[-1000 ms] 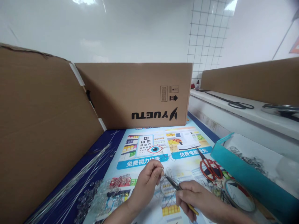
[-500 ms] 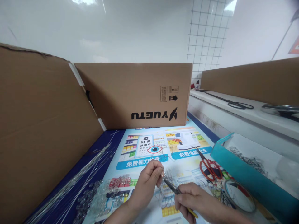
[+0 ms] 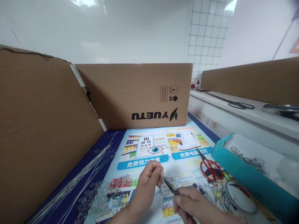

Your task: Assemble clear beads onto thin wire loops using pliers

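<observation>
My left hand is closed, with thumb and forefinger pinching a thin piece of wire that curves out past the fingertips. My right hand is wrapped round a pair of pliers, whose dark, narrow jaws point up and left and meet the wire close to the left fingertips. Most of the handles are hidden in my palm. Beneath and beyond the jaws, a loose tangle of thin wire loops lies on the printed sheet.
Clear beads and long straight wires lie at left. To the right are red-handled scissors, a tape roll and a teal box holding wire pieces. Cardboard walls enclose the back and left.
The right hand and pliers have shifted very slightly left and down, with the handle end now less visible. The left hand keeps its pinch in nearly the same place.
</observation>
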The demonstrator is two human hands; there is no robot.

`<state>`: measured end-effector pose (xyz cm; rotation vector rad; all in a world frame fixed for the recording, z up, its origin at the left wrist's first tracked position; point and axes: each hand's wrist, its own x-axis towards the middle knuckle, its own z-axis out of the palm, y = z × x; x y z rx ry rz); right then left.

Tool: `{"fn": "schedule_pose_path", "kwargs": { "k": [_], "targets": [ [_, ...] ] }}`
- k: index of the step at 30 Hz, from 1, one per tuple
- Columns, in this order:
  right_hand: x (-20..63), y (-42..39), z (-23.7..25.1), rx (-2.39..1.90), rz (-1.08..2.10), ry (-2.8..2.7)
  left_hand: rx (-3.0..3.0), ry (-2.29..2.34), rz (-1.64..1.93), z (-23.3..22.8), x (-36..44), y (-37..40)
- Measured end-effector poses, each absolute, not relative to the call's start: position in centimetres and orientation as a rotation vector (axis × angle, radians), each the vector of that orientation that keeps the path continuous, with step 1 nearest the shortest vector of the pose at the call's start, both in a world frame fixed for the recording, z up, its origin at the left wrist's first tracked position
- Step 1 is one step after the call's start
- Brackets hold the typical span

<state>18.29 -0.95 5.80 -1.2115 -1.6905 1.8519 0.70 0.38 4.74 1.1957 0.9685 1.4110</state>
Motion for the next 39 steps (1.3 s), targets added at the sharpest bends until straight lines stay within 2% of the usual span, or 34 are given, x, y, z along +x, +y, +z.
{"fn": "schedule_pose_path", "kwargs": {
  "k": [21,39],
  "targets": [
    [19.11,-0.31,5.14,-1.075,1.911,-1.668,1.199,0.949,1.354,4.89,0.66,0.67],
    [18.74,-0.83,5.72,-1.192,1.85,-1.696,1.239,0.972,1.365,4.44,0.54,0.62]
  ]
}}
